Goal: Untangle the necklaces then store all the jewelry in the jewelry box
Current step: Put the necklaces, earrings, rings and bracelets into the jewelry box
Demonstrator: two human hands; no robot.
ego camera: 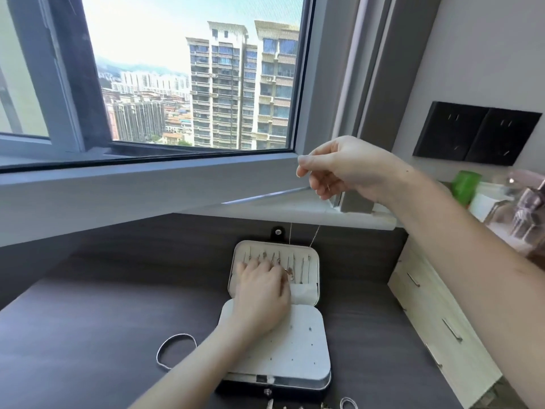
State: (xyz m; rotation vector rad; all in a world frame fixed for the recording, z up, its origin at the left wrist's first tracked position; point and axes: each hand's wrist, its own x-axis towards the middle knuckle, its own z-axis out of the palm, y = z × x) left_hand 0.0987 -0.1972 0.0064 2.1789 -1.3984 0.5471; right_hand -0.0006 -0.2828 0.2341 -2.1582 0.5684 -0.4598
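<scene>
- Dark wood desk (88,335) under a wide window (191,84) with tower blocks outside; the jewelry box (295,343) lies open on the desk, its lid folded back toward the window.
- Inside the box's lid, a row of fine chains hangs from small hooks against the pale lining.
- The left hand (262,287) rests in the box's lid, its fingers laid over the left part of that row. The view is blurred there, so whether it pinches a chain cannot be told.
- The right hand (345,168) is raised well above the box, up and to its right, thumb and fingers pinching a thin necklace (315,238). Two strands of it drop to the far edge of the lid.
- The hands are well apart.
- Left of the box, a loop bracelet (176,335) lies on the desk, apart from it.
- Just in front of the box, at the bottom edge of the view, sits a small ring (348,403).
- Right of the box stands a pale drawer unit (436,320). Beyond it are a green-capped bottle (466,184) and a glass bottle (519,208), with black wall sockets (477,132) above.
</scene>
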